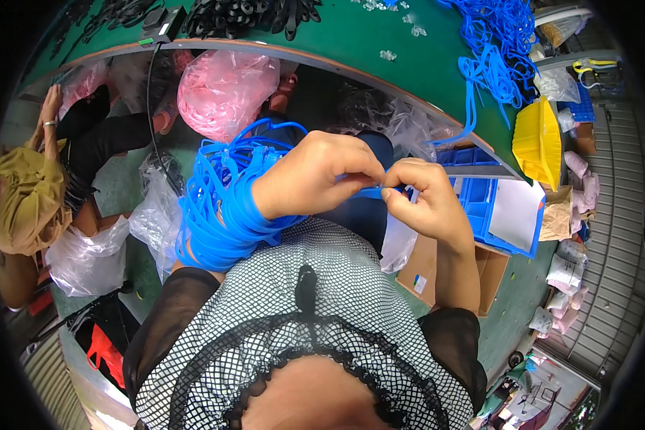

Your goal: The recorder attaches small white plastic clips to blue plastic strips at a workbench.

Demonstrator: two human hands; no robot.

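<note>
Many blue plastic straps (218,208) hang in loops around my left forearm, from the wrist down. In front of my chest, my left hand (322,172) is closed in a pinch, its fingertips meeting those of my right hand. A short stretch of blue strap (369,193) shows between the two hands, just under the fingers. My right hand (424,197) pinches thumb against forefinger at the strap's end. Whatever small piece lies at the touching fingertips is too small to make out.
Ahead stands a green-topped table (351,54) with black straps (247,16), small clear pieces (388,55) and a heap of blue straps (498,72). A yellow bin (537,143) is at its right end. Below are a pink-filled bag (226,93) and a cardboard box (491,276). Another person (32,186) sits left.
</note>
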